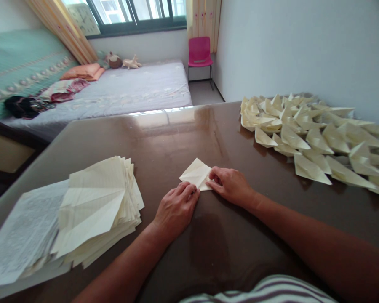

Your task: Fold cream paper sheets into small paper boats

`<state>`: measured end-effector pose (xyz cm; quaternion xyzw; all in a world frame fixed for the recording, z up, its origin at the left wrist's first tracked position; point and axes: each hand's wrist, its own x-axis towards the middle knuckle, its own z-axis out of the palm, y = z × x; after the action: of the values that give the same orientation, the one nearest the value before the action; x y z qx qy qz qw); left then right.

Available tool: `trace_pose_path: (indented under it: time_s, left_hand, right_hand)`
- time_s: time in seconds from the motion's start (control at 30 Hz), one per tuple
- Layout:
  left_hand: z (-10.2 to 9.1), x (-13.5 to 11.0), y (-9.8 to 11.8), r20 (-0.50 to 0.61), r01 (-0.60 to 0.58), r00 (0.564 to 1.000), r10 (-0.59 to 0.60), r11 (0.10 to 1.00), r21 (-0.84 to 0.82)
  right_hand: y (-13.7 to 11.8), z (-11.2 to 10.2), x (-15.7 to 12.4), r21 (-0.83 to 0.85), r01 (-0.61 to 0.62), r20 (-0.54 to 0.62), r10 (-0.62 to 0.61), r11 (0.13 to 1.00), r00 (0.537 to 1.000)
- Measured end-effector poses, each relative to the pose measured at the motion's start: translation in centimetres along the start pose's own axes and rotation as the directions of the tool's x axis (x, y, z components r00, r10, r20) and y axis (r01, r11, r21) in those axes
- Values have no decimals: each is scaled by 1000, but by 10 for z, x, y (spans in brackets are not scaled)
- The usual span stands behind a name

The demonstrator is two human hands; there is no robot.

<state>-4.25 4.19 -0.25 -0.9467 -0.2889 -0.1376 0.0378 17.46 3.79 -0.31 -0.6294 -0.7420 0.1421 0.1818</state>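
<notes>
A small folded piece of cream paper [196, 169] lies on the brown table in front of me, one corner pointing away. My left hand [180, 205] rests on its near left edge, fingers bent and pressed together against the paper. At its right corner, my right hand [229, 182] pinches the paper between thumb and curled fingers. The fingers hide the paper's near edges, so its lower folds are only partly visible.
To the left lies a stack of creased cream sheets [91, 202] beside printed sheets [28, 227]. Many folded paper boats [316, 136] crowd the right side against the wall. Beyond the table [164, 139] are a bed [139, 88] and a pink chair [200, 52].
</notes>
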Motion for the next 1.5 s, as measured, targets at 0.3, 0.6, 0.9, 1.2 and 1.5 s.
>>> trace_pose_path:
  time_s: [0.3, 0.6, 0.9, 1.2, 1.5]
  left_hand:
    - [3, 5, 9, 51, -39, 998, 38, 999, 26]
    - [3, 4, 9, 90, -7, 996, 6, 1000, 10]
    - [1, 5, 10, 117, -8, 993, 6, 1000, 19]
    - [-1, 6, 11, 134, -10, 991, 3, 998, 57]
    - [0, 4, -6, 47, 68, 997, -69, 998, 15]
  right_hand:
    - [3, 3, 0, 4, 56, -42, -56, 998, 998]
    - [-14, -29, -24, -234, 351, 150, -323, 907, 934]
    - [-39, -22, -45, -462, 283, 418, -75, 841, 905]
    - [-40, -32, -44, -520, 208, 423, 38, 829, 905]
    - [-38, -16, -40, -469, 281, 357, -111, 837, 928]
